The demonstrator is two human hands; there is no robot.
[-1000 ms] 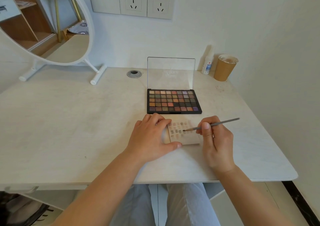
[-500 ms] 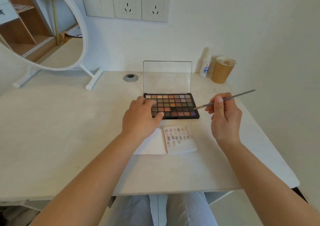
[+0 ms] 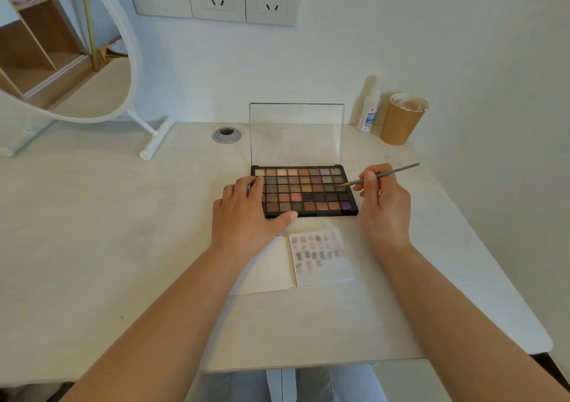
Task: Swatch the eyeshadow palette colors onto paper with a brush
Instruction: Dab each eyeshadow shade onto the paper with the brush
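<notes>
On the pale bench [image 3: 92,247], just in front of the wall, the eyeshadow palette [image 3: 303,190] lies flat with its clear lid [image 3: 296,133] standing upright, and the paper [image 3: 320,258] sits just nearer the person, touching nothing. Rows of faint pink, brown and grey swatches [image 3: 316,249] already cover the upper part of that sheet, while its lower part is bare, so by my reading the job is well under way but not finished; how many pans are left I cannot tell. The right hand [image 3: 382,207] has its grip pinched on the thin brush [image 3: 382,174], whose tip is down at a pan near the palette's right edge, apparently loading colour. The left hand [image 3: 246,213] rests flat on the palette's left end, fingers straight and thumb along the near rim, steadying it and clasping nothing. Compared with a second ago, both hands have left the paper: the left one had been pressing the sheet down and the brush tip had been on the swatches, whereas now the sheet lies uncovered and the work has shifted back to the pans. A paper cup [image 3: 401,121] and a small white bottle [image 3: 368,112] stand at the wall, well apart from it all.
</notes>
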